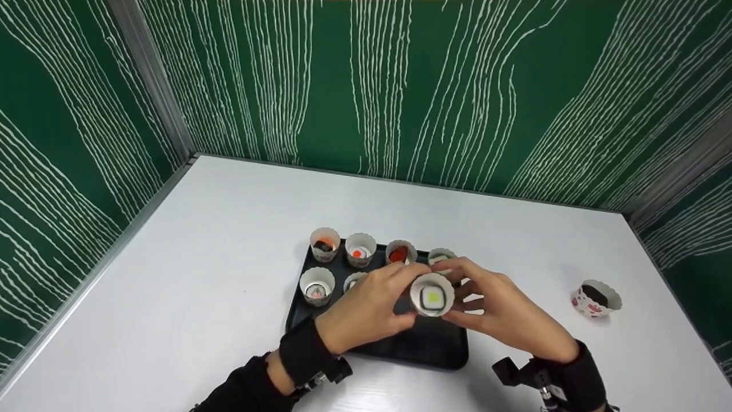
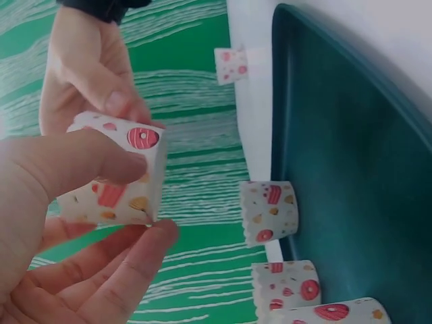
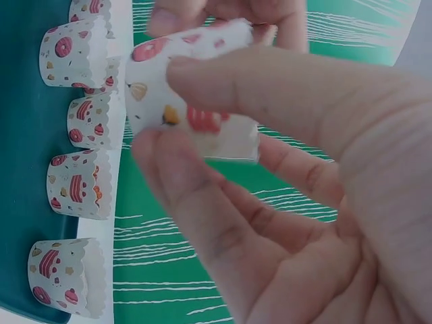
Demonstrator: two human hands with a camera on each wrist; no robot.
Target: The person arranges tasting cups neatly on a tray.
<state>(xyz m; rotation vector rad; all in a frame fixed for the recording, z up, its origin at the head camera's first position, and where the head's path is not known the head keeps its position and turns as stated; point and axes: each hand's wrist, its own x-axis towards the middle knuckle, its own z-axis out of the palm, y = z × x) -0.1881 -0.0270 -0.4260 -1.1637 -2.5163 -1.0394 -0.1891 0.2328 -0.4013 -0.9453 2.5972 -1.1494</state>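
Note:
Over the front right of the black tray (image 1: 412, 346), both hands hold one scalloped paper cup (image 1: 417, 296) printed with donuts and cakes. Its mouth faces the head camera and shows a sushi roll piece (image 1: 433, 298) with a yellow-green square centre, white surround and dark rim. The left hand (image 1: 369, 303) grips the cup's left side, thumb on the printed wall (image 2: 141, 138) and fingers under it in the left wrist view. From the other side the right hand (image 1: 506, 312) pinches it between thumb and fingers, as the right wrist view also shows.
Several similar cups (image 1: 318, 281) with food pieces stand in two rows on the tray's far part, some partly hidden behind the hands. One more cup (image 1: 588, 309), with something dark inside, sits on the white table (image 1: 240, 229) at right. Green white-lined panels (image 1: 331, 103) enclose the table.

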